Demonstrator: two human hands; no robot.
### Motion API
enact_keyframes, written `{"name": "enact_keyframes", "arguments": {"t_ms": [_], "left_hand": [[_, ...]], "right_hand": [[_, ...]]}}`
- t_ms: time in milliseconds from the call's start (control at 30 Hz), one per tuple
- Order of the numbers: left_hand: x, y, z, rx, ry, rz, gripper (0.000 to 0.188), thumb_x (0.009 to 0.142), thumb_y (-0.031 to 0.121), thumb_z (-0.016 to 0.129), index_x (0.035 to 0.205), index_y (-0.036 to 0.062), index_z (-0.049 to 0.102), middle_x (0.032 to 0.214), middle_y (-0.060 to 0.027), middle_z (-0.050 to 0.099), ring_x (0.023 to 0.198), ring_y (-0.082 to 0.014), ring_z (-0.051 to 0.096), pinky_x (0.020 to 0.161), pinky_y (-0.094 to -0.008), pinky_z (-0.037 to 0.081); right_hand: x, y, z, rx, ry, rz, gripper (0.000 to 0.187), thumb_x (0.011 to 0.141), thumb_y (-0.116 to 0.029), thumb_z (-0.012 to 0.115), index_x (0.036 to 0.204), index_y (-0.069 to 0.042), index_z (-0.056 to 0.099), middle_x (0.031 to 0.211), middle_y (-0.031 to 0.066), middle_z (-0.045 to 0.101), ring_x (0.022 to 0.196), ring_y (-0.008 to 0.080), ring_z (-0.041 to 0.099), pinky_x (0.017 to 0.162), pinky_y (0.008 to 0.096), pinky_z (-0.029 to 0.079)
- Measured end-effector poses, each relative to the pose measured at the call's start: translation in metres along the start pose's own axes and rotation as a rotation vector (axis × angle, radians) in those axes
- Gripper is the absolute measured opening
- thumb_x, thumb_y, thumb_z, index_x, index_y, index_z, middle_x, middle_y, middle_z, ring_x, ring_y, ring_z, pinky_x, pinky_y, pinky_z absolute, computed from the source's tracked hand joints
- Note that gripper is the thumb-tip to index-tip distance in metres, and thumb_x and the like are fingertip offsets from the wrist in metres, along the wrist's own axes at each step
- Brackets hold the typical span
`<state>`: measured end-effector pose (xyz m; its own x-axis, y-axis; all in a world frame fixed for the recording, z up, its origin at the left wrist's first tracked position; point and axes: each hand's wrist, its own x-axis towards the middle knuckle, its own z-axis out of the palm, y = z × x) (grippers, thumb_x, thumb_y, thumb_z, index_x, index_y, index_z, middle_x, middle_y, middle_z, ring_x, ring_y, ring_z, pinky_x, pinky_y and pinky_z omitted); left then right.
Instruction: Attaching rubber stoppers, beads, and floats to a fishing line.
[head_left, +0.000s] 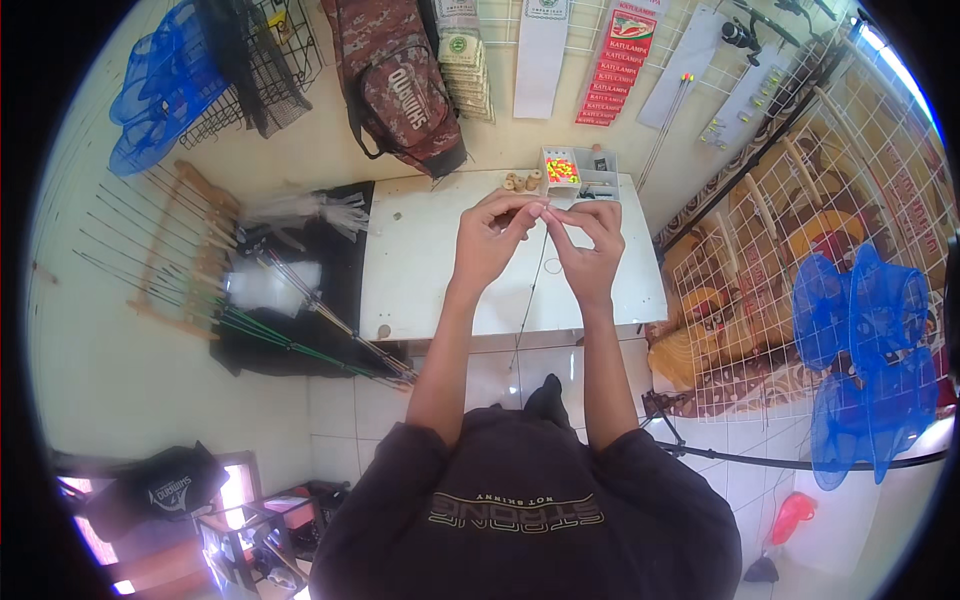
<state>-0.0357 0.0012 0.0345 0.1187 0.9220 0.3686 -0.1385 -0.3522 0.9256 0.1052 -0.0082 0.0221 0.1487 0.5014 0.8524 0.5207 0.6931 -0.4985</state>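
Both my hands are raised together over a white table (420, 290). My left hand (492, 237) pinches something very small at its fingertips, and my right hand (590, 240) pinches it from the other side; the fingertips almost touch. A thin dark fishing line (528, 300) hangs down from between the fingers to the table's front edge and below. What sits at the fingertips is too small to tell. A small loop of line (553, 266) lies on the table under my right hand.
At the table's far edge stand several small wooden spools (520, 181) and a clear compartment box (578, 172) with bright beads. Fishing rods (300, 320) lean at the left over a black mat. A camouflage bag (400, 80) and blue nets (865, 350) hang around.
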Motion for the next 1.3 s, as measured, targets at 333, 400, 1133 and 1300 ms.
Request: {"name": "enact_keyframes", "arguments": {"t_ms": [333, 400, 1133, 1300], "left_hand": [[0.003, -0.004, -0.002, 0.038, 0.025, 0.111, 0.012, 0.085, 0.006, 0.067, 0.096, 0.0004, 0.069, 0.088, -0.0047, 0.061, 0.074, -0.0090, 0.057, 0.064, -0.0220, 0.047], [0.003, -0.003, -0.003, 0.063, 0.029, 0.109, 0.013, 0.084, 0.006, 0.068, 0.096, 0.0002, 0.069, 0.088, -0.0052, 0.061, 0.074, -0.0095, 0.057, 0.066, -0.0223, 0.047], [0.001, -0.010, -0.008, 0.109, -0.003, 0.179, 0.015, 0.082, 0.002, 0.068, 0.096, 0.0047, 0.072, 0.087, -0.0056, 0.063, 0.075, -0.0112, 0.058, 0.065, -0.0245, 0.048], [0.001, -0.012, -0.008, 0.049, 0.034, 0.181, 0.014, 0.082, 0.002, 0.068, 0.095, 0.0042, 0.072, 0.087, -0.0057, 0.063, 0.076, -0.0111, 0.058, 0.065, -0.0249, 0.048]], "right_hand": [[0.005, -0.004, -0.008, 0.134, -0.106, 0.104, 0.012, 0.081, -0.004, 0.067, 0.091, -0.008, 0.073, 0.082, 0.0047, 0.057, 0.081, 0.0183, 0.050, 0.075, 0.0299, 0.042], [0.006, -0.001, -0.010, 0.152, -0.101, 0.140, 0.015, 0.084, -0.006, 0.064, 0.097, -0.007, 0.072, 0.085, 0.0054, 0.058, 0.084, 0.0180, 0.051, 0.078, 0.0304, 0.042], [0.013, -0.006, 0.001, 0.227, -0.159, 0.325, 0.030, 0.089, -0.011, 0.060, 0.119, -0.008, 0.063, 0.093, 0.0046, 0.059, 0.085, 0.0115, 0.054, 0.071, 0.0254, 0.042], [0.012, -0.004, 0.001, 0.146, -0.182, 0.319, 0.024, 0.088, -0.011, 0.062, 0.111, -0.007, 0.066, 0.090, 0.0050, 0.060, 0.084, 0.0130, 0.055, 0.069, 0.0265, 0.043]]}}
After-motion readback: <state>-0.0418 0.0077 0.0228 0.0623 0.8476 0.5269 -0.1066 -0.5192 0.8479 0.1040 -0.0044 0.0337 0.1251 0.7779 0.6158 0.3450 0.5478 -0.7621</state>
